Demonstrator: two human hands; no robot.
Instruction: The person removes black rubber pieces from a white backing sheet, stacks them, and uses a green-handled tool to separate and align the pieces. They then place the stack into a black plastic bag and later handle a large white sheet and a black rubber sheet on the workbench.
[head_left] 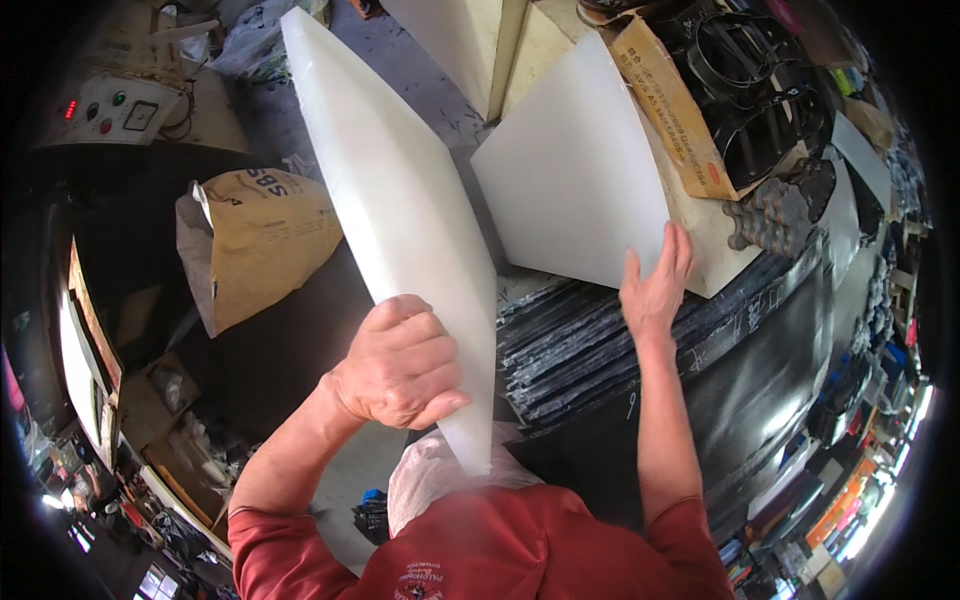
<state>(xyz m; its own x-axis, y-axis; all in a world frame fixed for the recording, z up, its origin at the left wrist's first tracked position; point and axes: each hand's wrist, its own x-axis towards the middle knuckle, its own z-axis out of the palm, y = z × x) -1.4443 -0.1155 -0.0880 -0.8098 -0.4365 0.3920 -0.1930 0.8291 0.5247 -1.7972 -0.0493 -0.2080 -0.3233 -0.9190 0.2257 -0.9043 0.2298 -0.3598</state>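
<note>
Behind the left hand [400,365], the near edge of a long white translucent plastic slab [390,200] was hidden where the fingers closed around it, holding it tilted away over the floor. At arm's length, the right hand [655,285] lay flat, fingers spread, on a white square plastic sheet [570,170] resting atop stacked black rubber sheets [600,340]; beneath it, nothing showed.

Smooth matt white plastic sheet [400,210], brown paper sack [265,245]

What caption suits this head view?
Left hand grips a tilted white slab; right hand rests on another white slab.
</note>
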